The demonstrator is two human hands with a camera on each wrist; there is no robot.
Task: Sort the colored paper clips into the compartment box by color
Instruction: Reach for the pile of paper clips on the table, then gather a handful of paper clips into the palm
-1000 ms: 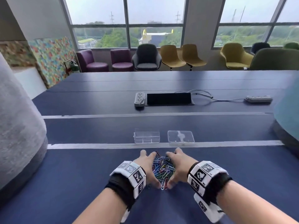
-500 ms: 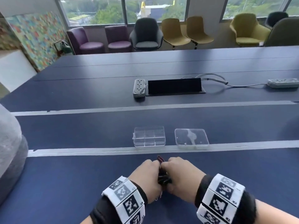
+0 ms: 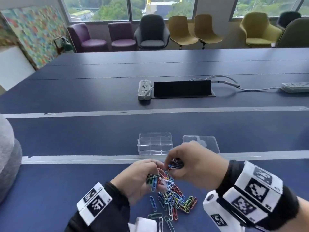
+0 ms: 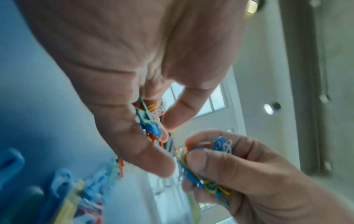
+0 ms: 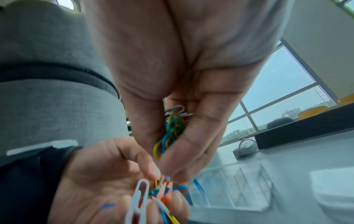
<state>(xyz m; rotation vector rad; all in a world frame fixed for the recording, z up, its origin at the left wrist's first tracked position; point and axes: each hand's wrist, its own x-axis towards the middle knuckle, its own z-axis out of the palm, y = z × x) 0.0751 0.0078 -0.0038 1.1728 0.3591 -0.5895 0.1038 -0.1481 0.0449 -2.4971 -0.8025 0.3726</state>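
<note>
Head view, left hand [image 3: 142, 178]: raised just above the table, fingers curled round a bunch of mixed-colour paper clips.
Head view, right hand [image 3: 192, 166]: raised beside the left, fingertips close together, fingers curled round a second bunch.
Head view, paper clips [image 3: 173, 201]: a loose heap is seen lying on the table [image 3: 66, 190] near its front edge, below both hands; single clips are scattered nearest the edge.
Head view, compartment box [image 3: 155, 144]: clear, lidless, set beyond the nearer grey tape strip [image 3: 83, 159], behind the hands; no clips are made out in its compartments.
Head view, lid [image 3: 209, 141]: clear, laid flat just right of the box, partly covered by the right hand.
Head view, background: a power strip [image 3: 144, 89] and a black panel [image 3: 183, 89] are noted toward the table's middle.

Left wrist view, left hand [image 4: 134, 75]: thumb and fingers are closed on blue, white and orange clips.
Left wrist view, right hand [image 4: 249, 174]: a blue, yellow and white bunch is gripped by thumb and curled fingers.

Right wrist view, right hand [image 5: 182, 75]: green, yellow and blue clips are pinched between thumb and fingers.
Right wrist view, left hand [image 5: 105, 174]: palm up, clips are held in loosely curled fingers.
Right wrist view, compartment box [image 5: 239, 181]: seen just beyond the fingertips, blurred.
</note>
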